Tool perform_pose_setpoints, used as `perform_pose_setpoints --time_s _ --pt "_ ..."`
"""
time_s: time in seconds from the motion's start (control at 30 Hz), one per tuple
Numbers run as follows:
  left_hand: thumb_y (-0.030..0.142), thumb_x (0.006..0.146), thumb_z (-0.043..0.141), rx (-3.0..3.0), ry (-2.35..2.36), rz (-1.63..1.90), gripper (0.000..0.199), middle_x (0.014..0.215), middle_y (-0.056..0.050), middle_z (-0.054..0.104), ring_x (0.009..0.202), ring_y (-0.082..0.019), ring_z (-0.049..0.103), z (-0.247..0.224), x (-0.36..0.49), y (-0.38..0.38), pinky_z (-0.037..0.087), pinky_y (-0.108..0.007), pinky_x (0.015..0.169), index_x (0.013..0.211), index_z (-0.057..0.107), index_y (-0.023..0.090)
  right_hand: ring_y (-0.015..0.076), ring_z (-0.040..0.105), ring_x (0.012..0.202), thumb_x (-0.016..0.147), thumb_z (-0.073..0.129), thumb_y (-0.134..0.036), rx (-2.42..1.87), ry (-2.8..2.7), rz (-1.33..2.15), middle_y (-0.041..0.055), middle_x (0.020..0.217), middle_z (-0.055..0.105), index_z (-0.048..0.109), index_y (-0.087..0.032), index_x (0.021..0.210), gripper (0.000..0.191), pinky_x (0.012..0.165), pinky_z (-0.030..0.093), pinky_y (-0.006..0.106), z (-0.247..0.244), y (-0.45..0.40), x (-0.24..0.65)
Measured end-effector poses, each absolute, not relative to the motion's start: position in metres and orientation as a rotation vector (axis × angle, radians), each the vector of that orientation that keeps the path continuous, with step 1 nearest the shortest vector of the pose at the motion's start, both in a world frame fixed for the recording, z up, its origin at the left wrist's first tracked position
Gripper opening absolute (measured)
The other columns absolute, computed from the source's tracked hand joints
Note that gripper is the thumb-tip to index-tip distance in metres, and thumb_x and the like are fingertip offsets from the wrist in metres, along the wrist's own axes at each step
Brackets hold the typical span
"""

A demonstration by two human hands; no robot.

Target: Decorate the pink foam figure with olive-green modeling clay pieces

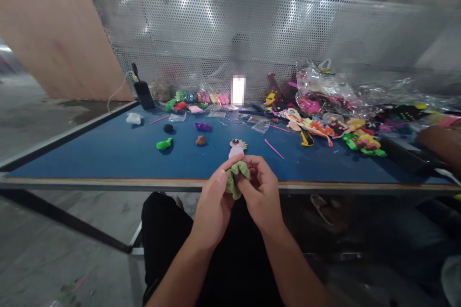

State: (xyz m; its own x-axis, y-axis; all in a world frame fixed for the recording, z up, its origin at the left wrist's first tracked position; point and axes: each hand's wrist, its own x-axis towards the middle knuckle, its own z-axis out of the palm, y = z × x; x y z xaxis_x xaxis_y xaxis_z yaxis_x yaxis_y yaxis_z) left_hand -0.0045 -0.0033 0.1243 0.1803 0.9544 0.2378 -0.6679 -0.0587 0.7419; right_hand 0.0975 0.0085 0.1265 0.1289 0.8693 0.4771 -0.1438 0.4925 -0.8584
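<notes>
Between my two hands, just over the table's front edge, is a lump of olive-green modelling clay (235, 183) with a ruffled, folded surface. My left hand (216, 196) curls round its left side, thumb on top. The fingers of my right hand (262, 192) press into it from the right, with some fingertips hidden behind it. Right beyond my hands a small pale pink figure (236, 149) with a dark eye lies on the table. Farther left are lumps of clay: bright green (164, 144), black (168, 128), brown (200, 140) and purple (203, 126).
A pink stick (274, 148) lies right of the figure on the blue table (118, 156). Colourful figures (309, 124) and plastic bags (324, 91) pile up at the right. Black devices stand at back left (144, 95) and right (410, 156). Another person's arm (441, 146) reaches in at right.
</notes>
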Motion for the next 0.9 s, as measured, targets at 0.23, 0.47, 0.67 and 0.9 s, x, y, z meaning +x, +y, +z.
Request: perform_pose_setpoints --time_s 0.23,0.47,0.67,0.9 --pt "0.042 0.094 0.061 0.801 0.468 1.487 0.032 0.110 -0.008 0.074 0.100 -0.019 0.069 0.125 0.004 0.000 0.055 -0.028 0.089 0.111 0.075 0.019 0.0114 0.059 0.073 0.078 0.065 -0.010 -0.668 -1.224 0.950 -0.0028 0.084 0.064 0.063 -0.022 0.094 0.020 0.065 0.049 0.021 0.127 0.009 0.100" --pt "0.042 0.095 0.059 0.472 0.537 1.466 0.030 0.094 -0.005 0.075 0.080 -0.015 0.071 0.135 -0.003 0.007 0.058 -0.023 0.070 0.106 0.074 0.018 0.0226 0.060 0.112 0.083 0.066 -0.018 -0.530 -1.367 0.986 0.0062 0.120 0.063 0.063 -0.026 0.123 0.041 0.095 0.051 0.036 0.117 0.015 0.104" --pt "0.036 0.095 0.062 0.461 0.423 1.456 0.022 0.095 -0.003 0.074 0.080 -0.013 0.071 0.135 -0.008 0.006 0.059 -0.023 0.072 0.102 0.073 0.019 0.0269 0.050 0.132 0.086 0.066 -0.014 -0.598 -1.597 0.685 0.0073 0.139 0.053 0.066 -0.031 0.126 0.043 0.111 0.043 0.045 0.119 0.012 0.105" --pt "0.026 0.087 0.073 0.523 0.305 1.487 0.013 0.088 -0.001 0.073 0.073 -0.011 0.070 0.132 -0.012 0.006 0.059 -0.019 0.064 0.097 0.072 0.019 0.0258 0.052 0.130 0.085 0.076 -0.022 -0.465 -1.433 0.971 0.0051 0.142 0.051 0.066 -0.035 0.125 0.043 0.107 0.048 0.042 0.114 0.016 0.102"
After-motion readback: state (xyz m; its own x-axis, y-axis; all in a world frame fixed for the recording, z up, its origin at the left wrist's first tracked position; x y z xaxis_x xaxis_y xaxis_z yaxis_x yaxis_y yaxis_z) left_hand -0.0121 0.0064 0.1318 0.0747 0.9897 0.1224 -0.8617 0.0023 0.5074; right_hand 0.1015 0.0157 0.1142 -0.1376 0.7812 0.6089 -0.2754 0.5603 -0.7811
